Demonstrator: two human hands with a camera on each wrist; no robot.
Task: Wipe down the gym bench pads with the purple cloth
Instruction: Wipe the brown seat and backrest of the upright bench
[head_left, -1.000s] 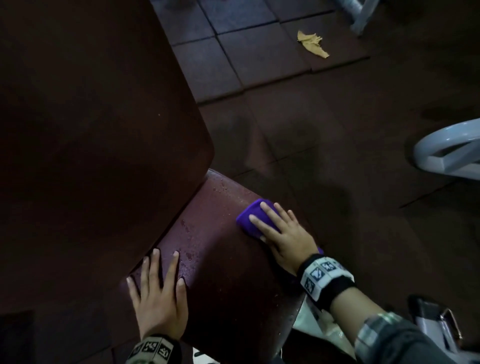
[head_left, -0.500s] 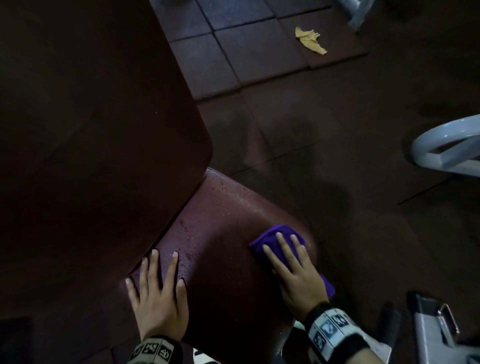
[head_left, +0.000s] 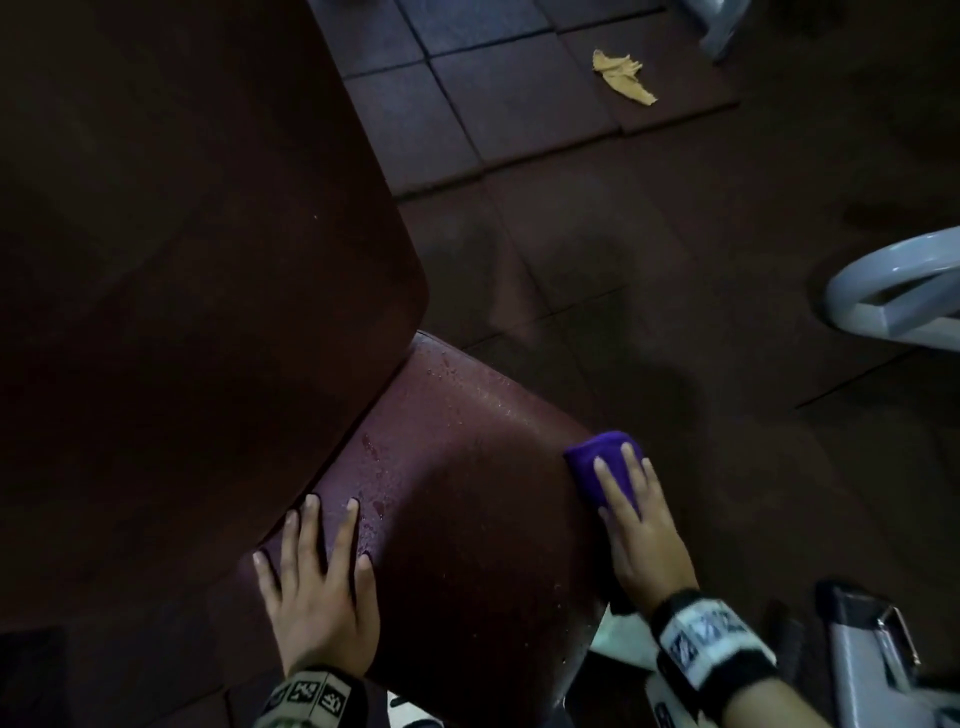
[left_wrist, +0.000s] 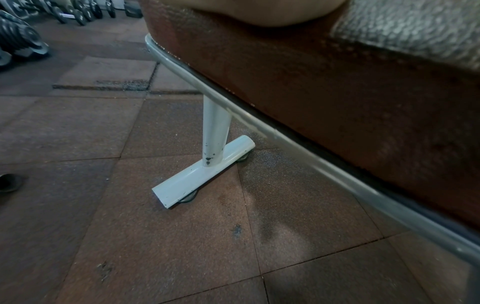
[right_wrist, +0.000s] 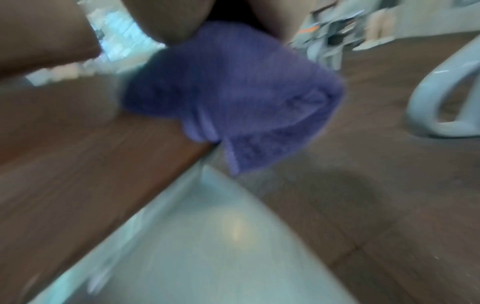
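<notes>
The maroon seat pad (head_left: 467, 493) fills the lower middle of the head view, with the darker back pad (head_left: 182, 260) rising on its left. My right hand (head_left: 636, 525) lies flat with straight fingers on the purple cloth (head_left: 597, 462), pressing it against the seat pad's right edge. In the blurred right wrist view the purple cloth (right_wrist: 233, 98) hangs partly over that edge. My left hand (head_left: 322, 587) rests flat, fingers spread, on the seat pad's near left part. Small wet drops speckle the pad between the hands.
A yellow rag (head_left: 623, 75) lies on the rubber floor tiles far ahead. A pale metal frame (head_left: 893, 296) curves in at the right. The bench's white leg and foot (left_wrist: 207, 164) stand on the floor; dumbbells (left_wrist: 20, 39) sit far left.
My right hand has slid the purple cloth from the middle of the seat pad rightward to its right edge. The left hand has stayed in place.
</notes>
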